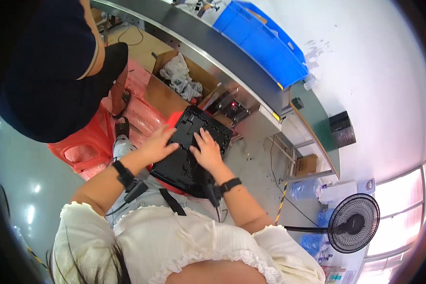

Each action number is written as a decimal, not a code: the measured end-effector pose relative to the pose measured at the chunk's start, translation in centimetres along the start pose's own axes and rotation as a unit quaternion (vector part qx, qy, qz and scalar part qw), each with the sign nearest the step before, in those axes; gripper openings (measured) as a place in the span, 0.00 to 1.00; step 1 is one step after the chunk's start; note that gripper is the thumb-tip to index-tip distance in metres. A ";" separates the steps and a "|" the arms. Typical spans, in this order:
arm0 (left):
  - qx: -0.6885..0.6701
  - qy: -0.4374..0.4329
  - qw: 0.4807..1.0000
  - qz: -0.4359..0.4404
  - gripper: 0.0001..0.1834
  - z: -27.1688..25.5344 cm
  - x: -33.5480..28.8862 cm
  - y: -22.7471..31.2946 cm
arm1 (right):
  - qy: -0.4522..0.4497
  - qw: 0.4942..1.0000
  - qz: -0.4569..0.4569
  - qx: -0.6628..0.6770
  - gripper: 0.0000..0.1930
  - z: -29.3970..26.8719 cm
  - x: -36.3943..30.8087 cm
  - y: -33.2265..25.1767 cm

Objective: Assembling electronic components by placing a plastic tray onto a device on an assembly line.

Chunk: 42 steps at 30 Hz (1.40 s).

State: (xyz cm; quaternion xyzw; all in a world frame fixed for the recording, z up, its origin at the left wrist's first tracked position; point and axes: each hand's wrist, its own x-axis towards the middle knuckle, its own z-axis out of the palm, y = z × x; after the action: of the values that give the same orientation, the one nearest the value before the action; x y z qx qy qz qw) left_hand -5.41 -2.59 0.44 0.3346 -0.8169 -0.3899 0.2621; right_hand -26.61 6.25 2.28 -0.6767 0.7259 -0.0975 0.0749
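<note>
A shallow black plastic tray (pixel 174 171) lies in front of my lap, tilted in the view. Small dark pieces (pixel 217 128) are scattered over it, mostly along its far and right sides; their exact kind is too small to tell. My left hand (pixel 157 146) rests at the tray's left edge, with thumb and fingers apart. Over the middle of the tray, my right hand (pixel 207 152) has its fingers stretched out and touches the surface or the pieces there. Neither hand grips anything that I can see. Something red shows beneath the tray.
Ahead runs a long dark conveyor belt (pixel 184 29) with a metal edge and a blue bin (pixel 265 45) on it. Below stands a cardboard box (pixel 164 97) with crumpled plastic. Another person (pixel 57 71) is at the left, near a red stool (pixel 83 154). A black fan (pixel 354 223) stands right.
</note>
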 end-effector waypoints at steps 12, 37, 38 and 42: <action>0.135 -0.140 0.980 0.051 0.43 1.0 -1.4 0.4 | 0.028 0.987 0.144 -0.059 0.38 0.5 -12.2 -0.3; 0.077 -0.152 0.952 -0.253 0.41 2.8 -0.2 -5.4 | 0.099 0.913 0.210 0.335 0.46 2.1 -13.6 2.3; 0.146 -0.157 0.926 -0.310 0.43 2.1 -0.2 0.6 | 0.061 0.916 0.222 0.329 0.46 1.4 -13.8 2.5; 0.135 -0.174 0.922 -0.317 0.43 2.5 -0.5 1.9 | 0.032 0.926 0.200 0.320 0.42 2.8 -13.8 3.7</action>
State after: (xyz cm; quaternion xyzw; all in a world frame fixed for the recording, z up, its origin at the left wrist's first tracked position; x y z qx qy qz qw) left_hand -7.45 -0.12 0.51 0.5356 -0.7456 -0.3904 -0.0694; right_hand -28.51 20.15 -1.68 -0.4543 0.7783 -0.3294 0.2816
